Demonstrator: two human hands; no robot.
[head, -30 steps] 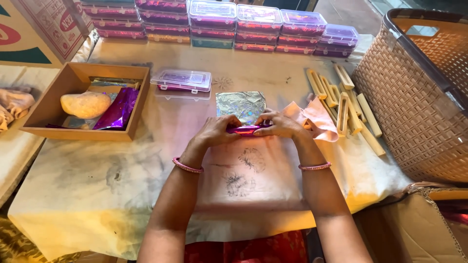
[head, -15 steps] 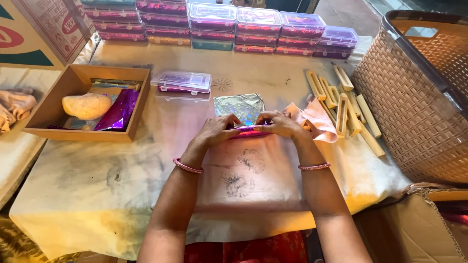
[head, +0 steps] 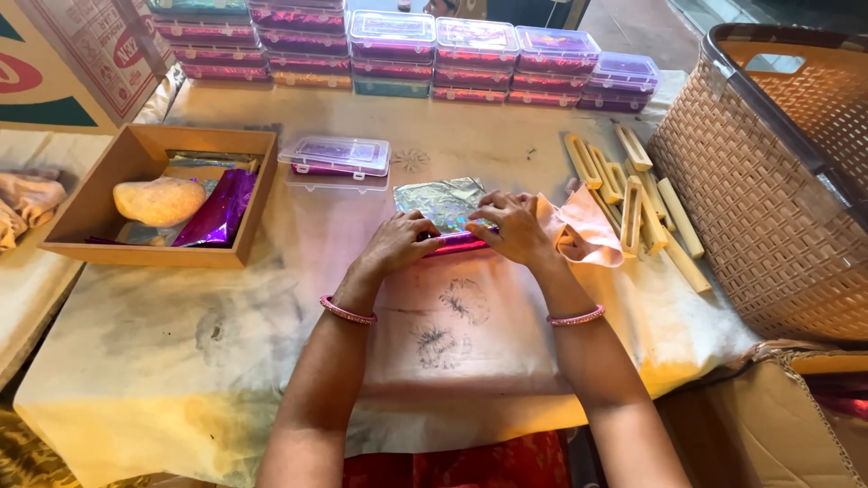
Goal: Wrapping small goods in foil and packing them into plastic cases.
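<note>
Here both hands, the left hand and right hand, are pressing a pink foil-wrapped bar flat on the table, each grip clamped on its ends, apparently folding the wrapper, which calls for firm creasing next.

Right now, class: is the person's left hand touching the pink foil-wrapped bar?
Touching. The head view shows the left hand fingers pressed onto the pink foil-wrapped bar.

Two hands, left hand and right hand; one pink bangle on each wrist. One wooden tray. One woven basket. One loose clear plastic box. Stacked boxes at table's far edge: too many to count surely. Wooden moulds: several, number unclear.
</note>
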